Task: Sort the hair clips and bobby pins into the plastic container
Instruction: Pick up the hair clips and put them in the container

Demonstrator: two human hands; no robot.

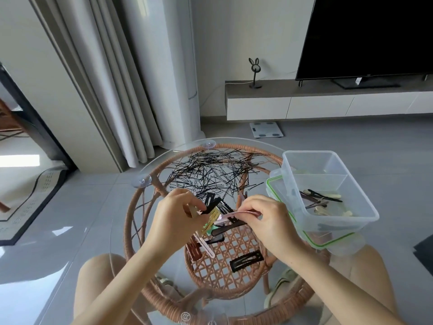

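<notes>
Progress early | container (293,177) at right counter (159,165) edge holds few clips (321,200) | bobby pins (210,174) at far edge unsorted | left grip (178,216) holds clip bunch (212,208), right grip (267,221) pinches pink clip (234,213)

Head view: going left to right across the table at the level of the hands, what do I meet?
Left hand gripping a bunch of clips → pink hair clip → right hand pinching it → plastic container.
</notes>
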